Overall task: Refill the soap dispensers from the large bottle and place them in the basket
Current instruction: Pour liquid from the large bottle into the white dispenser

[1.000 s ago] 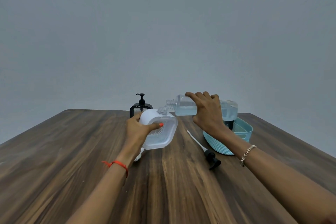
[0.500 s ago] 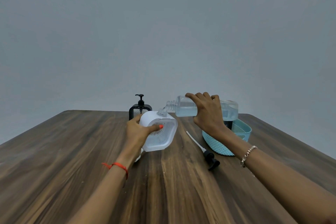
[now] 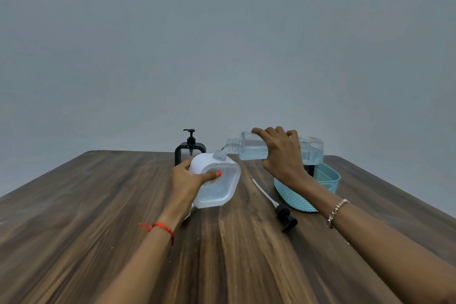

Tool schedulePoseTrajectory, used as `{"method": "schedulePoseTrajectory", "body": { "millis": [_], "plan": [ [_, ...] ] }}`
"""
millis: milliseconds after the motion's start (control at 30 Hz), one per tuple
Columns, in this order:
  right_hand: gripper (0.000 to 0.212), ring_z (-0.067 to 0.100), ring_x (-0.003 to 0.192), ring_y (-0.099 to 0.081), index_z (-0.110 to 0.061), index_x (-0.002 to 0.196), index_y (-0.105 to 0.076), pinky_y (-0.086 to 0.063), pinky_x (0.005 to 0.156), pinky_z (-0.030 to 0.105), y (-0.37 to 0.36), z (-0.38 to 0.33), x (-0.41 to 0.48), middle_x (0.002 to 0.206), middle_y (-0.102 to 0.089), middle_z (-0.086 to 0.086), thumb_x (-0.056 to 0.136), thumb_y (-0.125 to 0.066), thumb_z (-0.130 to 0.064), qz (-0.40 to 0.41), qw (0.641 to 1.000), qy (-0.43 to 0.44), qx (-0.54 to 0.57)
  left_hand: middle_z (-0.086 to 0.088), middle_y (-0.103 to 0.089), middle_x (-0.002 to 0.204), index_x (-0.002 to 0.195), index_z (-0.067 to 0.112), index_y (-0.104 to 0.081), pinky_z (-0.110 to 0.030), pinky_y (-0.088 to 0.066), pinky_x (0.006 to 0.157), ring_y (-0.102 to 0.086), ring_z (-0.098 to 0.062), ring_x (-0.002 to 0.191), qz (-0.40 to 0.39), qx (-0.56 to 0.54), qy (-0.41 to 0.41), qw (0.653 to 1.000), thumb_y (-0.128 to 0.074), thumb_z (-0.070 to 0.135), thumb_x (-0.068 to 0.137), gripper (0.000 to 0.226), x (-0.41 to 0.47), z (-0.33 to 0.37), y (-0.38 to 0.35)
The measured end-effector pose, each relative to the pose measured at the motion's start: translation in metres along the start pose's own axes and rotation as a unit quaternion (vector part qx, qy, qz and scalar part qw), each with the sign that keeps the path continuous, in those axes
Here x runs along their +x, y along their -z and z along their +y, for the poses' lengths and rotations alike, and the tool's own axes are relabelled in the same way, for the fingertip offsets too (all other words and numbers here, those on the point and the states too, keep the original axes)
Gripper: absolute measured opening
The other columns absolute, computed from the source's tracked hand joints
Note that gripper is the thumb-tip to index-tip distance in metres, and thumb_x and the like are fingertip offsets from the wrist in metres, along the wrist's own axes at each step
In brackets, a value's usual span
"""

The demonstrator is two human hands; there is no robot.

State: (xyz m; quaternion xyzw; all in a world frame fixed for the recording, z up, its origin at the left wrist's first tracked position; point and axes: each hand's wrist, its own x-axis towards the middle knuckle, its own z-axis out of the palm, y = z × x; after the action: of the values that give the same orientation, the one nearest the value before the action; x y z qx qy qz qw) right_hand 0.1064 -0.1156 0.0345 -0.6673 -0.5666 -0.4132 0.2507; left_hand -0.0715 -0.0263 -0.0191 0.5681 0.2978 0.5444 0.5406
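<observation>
Clear large bottle [image 3: 251, 148] held near level; right hand [image 3: 283, 155] fingers curled round it, neck just above white dispenser [image 3: 222, 191] mouth. Left hand [image 3: 185, 180] grips tilted dispenser, thumb pressed across its face.

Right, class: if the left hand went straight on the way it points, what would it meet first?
The left hand grips the white dispenser, so that comes first. Beyond it, probably the black pump dispenser standing just behind, though depth is unclear.
</observation>
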Motion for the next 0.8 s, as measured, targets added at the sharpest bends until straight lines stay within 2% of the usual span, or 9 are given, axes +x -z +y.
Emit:
{"method": "schedulePoseTrajectory", "body": {
  "millis": [567,733,800],
  "plan": [
    [0.06,0.031,0.072,-0.057,-0.011,0.11,-0.063,-0.038,0.07,0.042,-0.0009,0.0015,-0.0014,0.081,-0.065,0.009,0.052,-0.065,0.004,0.014,1.0,0.006,0.011,0.004,-0.067,0.073,0.076,0.027,-0.064,-0.015,-0.048,0.041,-0.065,-0.001,0.051,-0.001,0.0,0.013,1.0,-0.087,0.0,0.053,0.042,-0.0025,-0.0023,0.0003],
    [0.058,0.031,0.074,-0.057,-0.011,0.111,-0.062,-0.037,0.071,0.042,-0.0003,0.0019,-0.0021,0.082,-0.065,0.009,0.055,-0.065,0.002,0.008,1.0,0.009,0.012,0.003,-0.067,0.079,0.092,0.017,-0.065,-0.018,-0.051,0.045,-0.066,-0.013,0.067,-0.006,0.002,0.019,1.0,-0.087,0.001,0.054,0.047,-0.0026,-0.0032,-0.0002],
    [0.058,0.031,0.074,-0.057,-0.011,0.111,-0.062,-0.038,0.071,0.043,-0.0003,0.0022,-0.0025,0.083,-0.065,0.009,0.055,-0.066,0.002,0.009,1.0,0.008,0.008,0.003,-0.067,0.079,0.092,0.018,-0.064,-0.018,-0.051,0.045,-0.066,-0.014,0.069,-0.006,0.002,0.019,1.0,-0.087,0.001,0.055,0.047,-0.003,-0.0033,-0.0006]
  ]
}}
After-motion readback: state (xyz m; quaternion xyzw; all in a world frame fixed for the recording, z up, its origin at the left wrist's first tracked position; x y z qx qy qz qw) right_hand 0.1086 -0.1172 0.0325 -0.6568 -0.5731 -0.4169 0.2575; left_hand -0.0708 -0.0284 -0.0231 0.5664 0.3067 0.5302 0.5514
